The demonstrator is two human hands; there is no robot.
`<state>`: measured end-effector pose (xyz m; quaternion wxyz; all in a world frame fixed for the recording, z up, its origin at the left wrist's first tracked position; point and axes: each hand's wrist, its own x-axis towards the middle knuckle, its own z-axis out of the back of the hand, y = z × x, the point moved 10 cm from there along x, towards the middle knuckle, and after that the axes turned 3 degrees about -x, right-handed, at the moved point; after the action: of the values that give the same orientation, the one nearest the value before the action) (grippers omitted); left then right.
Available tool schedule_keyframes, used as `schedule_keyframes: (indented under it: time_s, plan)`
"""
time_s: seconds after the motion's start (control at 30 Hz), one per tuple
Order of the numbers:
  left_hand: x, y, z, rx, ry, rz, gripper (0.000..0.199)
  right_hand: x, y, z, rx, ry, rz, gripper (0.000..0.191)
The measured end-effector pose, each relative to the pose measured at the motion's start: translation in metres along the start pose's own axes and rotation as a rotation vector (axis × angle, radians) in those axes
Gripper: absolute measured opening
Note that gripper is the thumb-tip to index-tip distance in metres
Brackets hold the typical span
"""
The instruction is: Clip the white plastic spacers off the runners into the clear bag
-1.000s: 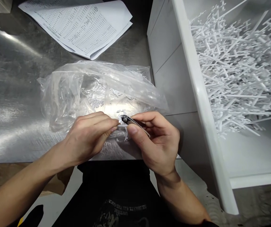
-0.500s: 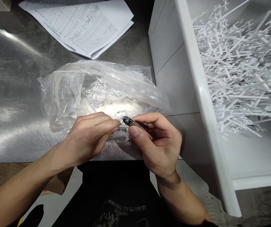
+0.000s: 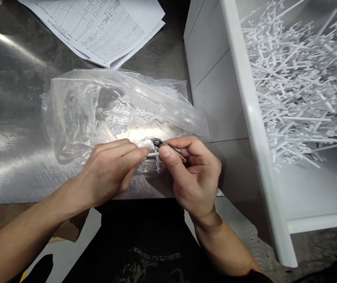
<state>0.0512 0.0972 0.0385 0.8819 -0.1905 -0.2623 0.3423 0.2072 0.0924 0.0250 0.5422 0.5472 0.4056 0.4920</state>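
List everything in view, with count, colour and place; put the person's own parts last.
Clipper: one, silver, in the right hand
Branched piece: one, white, in the left hand's fingers
Plastic bag: one, clear, on the table
Small pieces: many, grey, in or under the bag
Table: one, metallic grey, beneath the bag
Printed sheets: at least two, white, beyond the bag
Bin: one, white, at right
Thin branched sticks: too many to count, white, inside the bin
Paper or cardboard: count unclear, brown, below the table's left edge
Clothing: black, bottom centre
Hands: two, bare, left and right, before the bag
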Motion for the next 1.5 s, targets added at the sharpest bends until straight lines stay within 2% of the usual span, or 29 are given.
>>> schedule_keyframes:
  time_s: [0.13, 0.23, 0.3, 0.43, 0.6, 0.97, 1.2, 1.37, 1.5]
  plan:
    - [0.003, 0.001, 0.003, -0.021, 0.000, 0.021, 0.022, 0.002, -0.004, -0.001, 0.054, 0.011, -0.040, 0.008]
    - [0.004, 0.002, 0.014, -0.088, -0.060, 0.024, 0.015, -0.002, -0.003, 0.004, 0.109, -0.009, -0.045, 0.008]
    - [0.003, 0.004, 0.021, -0.146, -0.105, 0.044, 0.012, -0.007, 0.002, 0.010, 0.098, -0.021, -0.012, 0.013]
    - [0.000, 0.005, 0.028, -0.196, -0.159, 0.058, 0.012, -0.018, 0.007, 0.014, 0.028, 0.045, 0.042, 0.024]
    - [-0.001, 0.003, 0.031, -0.219, -0.214, 0.028, 0.013, -0.021, 0.002, 0.018, -0.020, 0.023, 0.048, 0.018]
    - [0.000, 0.000, 0.027, -0.204, -0.165, 0.000, 0.012, -0.022, -0.005, 0.016, -0.044, 0.028, 0.018, 0.015]
    - [0.003, 0.005, 0.024, -0.159, -0.135, 0.073, 0.012, -0.016, -0.006, 0.015, -0.065, 0.010, 0.001, 0.007]
    - [0.001, 0.009, 0.024, -0.147, -0.135, 0.115, 0.016, -0.016, -0.004, 0.019, -0.003, -0.022, -0.023, 0.012]
    - [0.000, 0.008, 0.023, -0.147, -0.135, 0.108, 0.015, -0.020, 0.000, 0.015, 0.025, 0.040, 0.009, 0.018]
